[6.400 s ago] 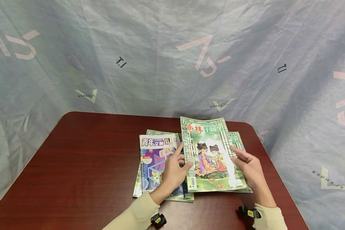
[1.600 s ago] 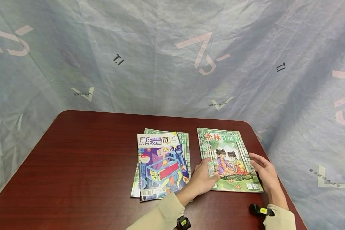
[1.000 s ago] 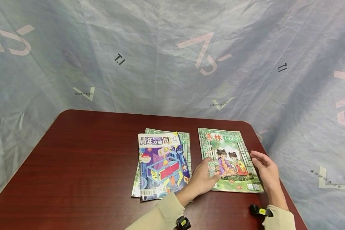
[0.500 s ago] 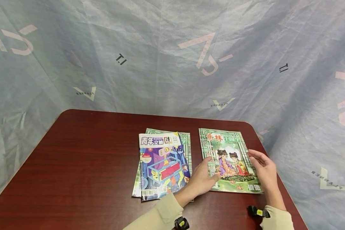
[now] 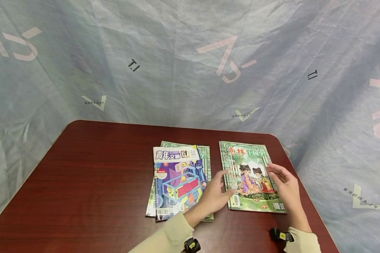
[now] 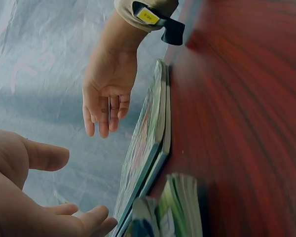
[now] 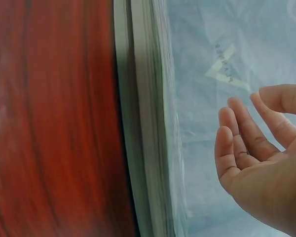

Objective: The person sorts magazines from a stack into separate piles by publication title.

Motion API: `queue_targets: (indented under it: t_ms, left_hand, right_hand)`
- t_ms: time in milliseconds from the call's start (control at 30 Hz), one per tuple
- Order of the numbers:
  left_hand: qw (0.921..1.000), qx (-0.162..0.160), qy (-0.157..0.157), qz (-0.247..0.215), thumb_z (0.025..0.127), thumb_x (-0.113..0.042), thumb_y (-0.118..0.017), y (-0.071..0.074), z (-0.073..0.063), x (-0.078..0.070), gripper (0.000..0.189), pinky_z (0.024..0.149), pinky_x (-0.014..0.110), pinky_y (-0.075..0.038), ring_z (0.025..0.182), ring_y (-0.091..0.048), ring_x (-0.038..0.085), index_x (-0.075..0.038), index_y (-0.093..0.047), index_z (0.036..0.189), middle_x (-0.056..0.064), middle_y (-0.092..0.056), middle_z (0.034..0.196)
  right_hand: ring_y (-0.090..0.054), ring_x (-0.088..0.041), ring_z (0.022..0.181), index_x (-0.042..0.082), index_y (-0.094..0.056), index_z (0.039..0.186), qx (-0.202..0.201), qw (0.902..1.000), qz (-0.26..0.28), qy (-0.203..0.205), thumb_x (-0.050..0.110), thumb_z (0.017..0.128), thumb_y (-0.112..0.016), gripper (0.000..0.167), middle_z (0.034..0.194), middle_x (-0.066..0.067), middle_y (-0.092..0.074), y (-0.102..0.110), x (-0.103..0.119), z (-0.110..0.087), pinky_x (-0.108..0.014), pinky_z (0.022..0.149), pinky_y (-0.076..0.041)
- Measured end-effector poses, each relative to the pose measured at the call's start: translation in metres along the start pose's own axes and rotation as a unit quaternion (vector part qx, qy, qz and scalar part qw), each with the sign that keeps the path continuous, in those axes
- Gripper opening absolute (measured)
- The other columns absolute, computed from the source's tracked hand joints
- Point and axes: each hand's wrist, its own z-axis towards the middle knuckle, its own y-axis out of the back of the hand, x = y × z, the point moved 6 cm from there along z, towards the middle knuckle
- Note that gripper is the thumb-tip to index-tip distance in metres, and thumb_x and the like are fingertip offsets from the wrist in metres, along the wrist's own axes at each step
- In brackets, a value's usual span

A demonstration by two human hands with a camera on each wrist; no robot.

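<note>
In the head view, a green magazine (image 5: 253, 189) with two cartoon figures on its cover lies nearly square on another at the table's right. My left hand (image 5: 216, 192) is by its left edge, fingers and thumb spread, holding nothing. My right hand (image 5: 285, 184) hovers over its right edge, apart from the paper in the right wrist view, with loosely bent fingers (image 7: 246, 143). To the left, a purple-and-blue magazine (image 5: 177, 182) lies slightly turned on a green magazine (image 5: 204, 154); my left forearm passes over their lower right corner.
All the magazines lie on a dark red wooden table (image 5: 92, 175), whose bare surface stretches left of them. A grey printed cloth (image 5: 174, 70) hangs behind and around the table. Each wrist carries a black strap with a small device, such as the left one (image 5: 192, 245).
Earlier, both hands held the green magazine above the table; it now lies on the right pile. Within the last half second, the left hand has drawn left off its edge and the right hand has shifted inward.
</note>
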Motion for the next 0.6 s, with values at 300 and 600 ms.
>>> queue_targets:
  t_ms: [300,600]
  left_hand:
    - [0.9993,-0.017,-0.014,-0.030,0.106,-0.013,-0.072,0.021,-0.006,0.004,0.066,0.117,0.063,-0.049,0.147,-0.054,0.054,-0.002,-0.045,0.165,0.032,-0.048,0.165]
    - [0.9986,-0.038,-0.025,-0.027,0.106,-0.013,-0.072,0.051,-0.017,0.008,0.067,0.115,0.064,-0.050,0.147,-0.053,0.056,-0.003,-0.044,0.166,0.035,-0.045,0.165]
  right_hand:
    - [-0.073,-0.003,0.105,-0.002,-0.068,0.144,0.030,0.9989,-0.011,0.036,0.005,0.110,-0.069,0.035,0.117,0.008,-0.080,-0.016,0.016,-0.007,-0.016,0.078,-0.056]
    - [-0.073,-0.005,0.108,0.000,-0.068,0.146,0.068,0.9962,0.001,0.054,0.005,0.111,-0.067,0.035,0.120,-0.001,-0.079,-0.037,0.032,-0.014,-0.014,0.084,-0.055]
